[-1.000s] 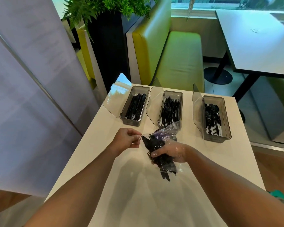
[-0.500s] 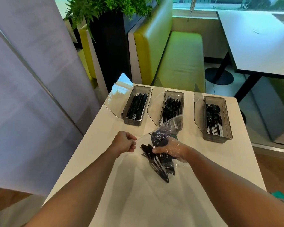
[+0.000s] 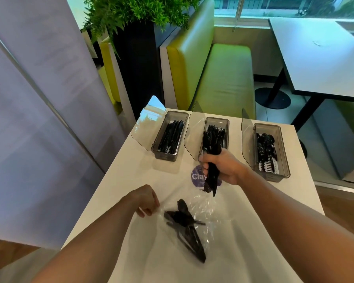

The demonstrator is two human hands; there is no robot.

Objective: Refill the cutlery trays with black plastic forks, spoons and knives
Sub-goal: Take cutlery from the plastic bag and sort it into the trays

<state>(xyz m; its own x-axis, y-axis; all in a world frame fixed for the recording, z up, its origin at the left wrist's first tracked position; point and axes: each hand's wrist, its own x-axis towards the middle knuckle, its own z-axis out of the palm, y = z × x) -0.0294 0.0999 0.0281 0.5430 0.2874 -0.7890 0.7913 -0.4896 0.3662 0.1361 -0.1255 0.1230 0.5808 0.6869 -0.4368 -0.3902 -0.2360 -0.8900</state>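
- Nearest the camera, a clear, crinkled plastic bag (image 3: 208, 213) lies flat on the smooth white table (image 3: 119, 180). Inside it is a small loose heap of black cutlery (image 3: 187, 229), thin and glossy.
- The left hand (image 3: 146, 200) has its fingers curled and pinches the bag's left edge against the table.
- A round purple label (image 3: 196, 176) marks the bag's far end.
- Just beyond it, the right hand (image 3: 223, 166) is closed in a fist round an upright bundle of black pieces (image 3: 212, 178) at the near end of the middle tray (image 3: 217, 120). They are probably forks, though their heads are lost against the forks (image 3: 214, 133) already in the tray.
- Three long smoked-plastic trays stand side by side at the table's far edge, clear hinged lids (image 3: 143, 127) raised. The left tray (image 3: 177, 113) holds knives (image 3: 171, 135) and the right tray (image 3: 282, 152) holds spoons (image 3: 265, 144).
- The refill looks partway through: every tray is stocked but none looks full. The spoon tray seems the emptiest, its ribbed white liner showing at the near end. The handful and the bagged pieces have yet to go in.
- Behind the trays is a padded green bench (image 3: 227, 74).
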